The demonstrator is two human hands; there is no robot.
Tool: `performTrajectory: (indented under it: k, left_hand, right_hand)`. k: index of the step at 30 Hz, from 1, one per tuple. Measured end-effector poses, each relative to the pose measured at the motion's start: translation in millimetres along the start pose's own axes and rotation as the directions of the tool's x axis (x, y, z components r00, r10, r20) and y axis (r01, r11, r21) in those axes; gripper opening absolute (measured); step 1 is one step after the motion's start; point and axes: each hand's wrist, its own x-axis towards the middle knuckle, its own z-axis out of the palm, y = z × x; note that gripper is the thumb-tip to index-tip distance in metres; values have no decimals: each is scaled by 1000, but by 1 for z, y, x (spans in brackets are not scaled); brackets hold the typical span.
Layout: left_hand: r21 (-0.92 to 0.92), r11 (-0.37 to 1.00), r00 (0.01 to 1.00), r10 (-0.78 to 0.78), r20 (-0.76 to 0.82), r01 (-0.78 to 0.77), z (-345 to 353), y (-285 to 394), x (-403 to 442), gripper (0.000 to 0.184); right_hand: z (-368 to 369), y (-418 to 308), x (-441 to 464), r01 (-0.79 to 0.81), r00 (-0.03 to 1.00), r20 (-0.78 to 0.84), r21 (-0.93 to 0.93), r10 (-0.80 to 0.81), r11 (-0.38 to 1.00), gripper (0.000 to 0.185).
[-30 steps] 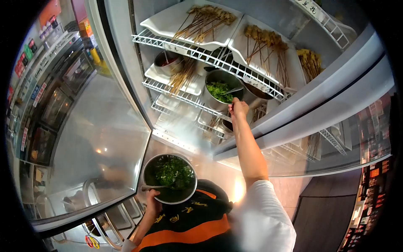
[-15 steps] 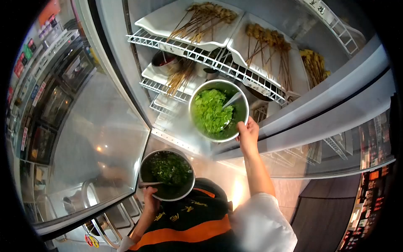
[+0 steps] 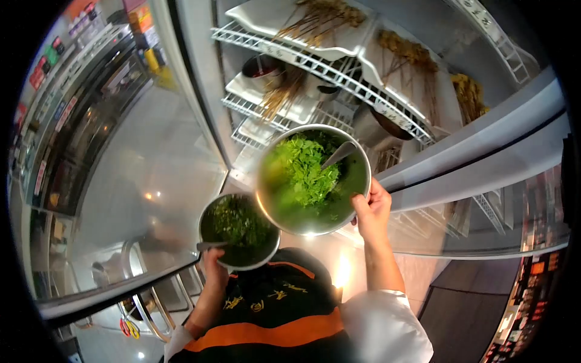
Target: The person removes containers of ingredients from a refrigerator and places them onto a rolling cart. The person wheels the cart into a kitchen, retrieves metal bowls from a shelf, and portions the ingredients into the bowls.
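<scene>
My right hand [image 3: 371,212] is closed on the rim of a round steel pot [image 3: 367,163]. Bright green chopped herbs [image 3: 308,172] lie inside it, with a metal spoon [image 3: 339,155] leaning on the pot's wall. Lower and to the left, my left hand [image 3: 216,266] grips a second steel pot [image 3: 257,264] by its near side. Darker chopped greens [image 3: 236,222] are in that one, and a spoon handle [image 3: 212,245] sticks out over its rim above my fingers. The right pot partly overlaps the left pot's edge in the head view.
Ahead is a fridge with wire shelves [image 3: 315,63], white trays of skewers [image 3: 411,51] and more steel pots [image 3: 378,127]. An open glass door [image 3: 163,157] stands on my left, another glass door [image 3: 484,224] on my right. Red-and-yellow-handled scissors [image 3: 129,327] hang at lower left.
The right pot has come away from the shelves, closer to me and the camera. The left pot has shifted slightly up in view. Both hands keep their hold.
</scene>
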Motion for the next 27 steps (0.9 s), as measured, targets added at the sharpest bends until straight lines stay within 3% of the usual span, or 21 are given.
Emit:
performTrajectory:
  k: [2,4,5,6,7,8,10,12,16,20,21,22,23,24,25,26,27]
  left_hand:
    - [132,990,991,57,-118,-42,6,12,13,30]
    - [12,998,998,57,5,-57,6,17,44,25]
    - [77,996,986,34,163,-47,25,41,41,29]
    - [80,994,990,61,129,-71,34,47,49,34]
    - [17,999,960,-42,275,39,22,36,90,39]
    - [121,990,959,-98,266,68,43,54,80,42]
    - [149,988,871,-49,488,-28,72,74,60,45]
    - [62,997,870,-67,489,42,91,74,42,48]
    - [159,939,803,-344,487,306,86,56,14,28]
    - [265,913,784,-404,471,311,74,36,-14,25]
    - [319,894,733,-442,516,315,70,33,-10,25]
    - [370,875,680,-477,557,311,67,31,-10,25]
    - [379,870,650,-488,582,314,67,37,-17,26]
    - [378,871,650,-487,583,313,66,38,-18,26]
    - [364,881,633,-472,614,303,65,39,-19,37]
    - [352,889,614,-458,643,293,66,40,-22,53]
    - [358,890,633,-452,628,281,67,42,-27,56]
  right_hand:
    - [9,-7,-11,-65,997,27,-91,68,994,7]
    - [17,-10,-28,-108,989,87,-80,115,991,7]
    - [21,-12,-37,-131,976,164,-91,144,987,6]
    - [25,-11,-47,-153,956,237,-103,174,983,5]
    - [27,-5,-57,-194,940,258,-138,225,971,1]
    - [32,-2,-70,-211,930,275,-145,244,967,1]
    - [42,6,-94,-270,868,384,-164,314,949,4]
    - [46,20,-114,-319,831,415,-192,372,928,5]
    - [42,25,-152,-403,774,400,-287,491,869,5]
    - [30,16,-183,-387,763,353,-421,541,820,14]
    - [37,11,-188,-9,937,291,-530,191,848,17]
    - [42,4,-193,342,937,282,-636,-203,692,20]
    - [40,-12,-200,478,878,387,-703,-280,527,22]
    - [45,-17,-203,479,878,387,-703,-281,526,22]
    - [52,-20,-207,571,763,626,-540,-158,618,21]
    - [59,-20,-211,597,569,820,-359,-64,717,21]
    - [63,-15,-214,517,510,859,-338,33,787,22]
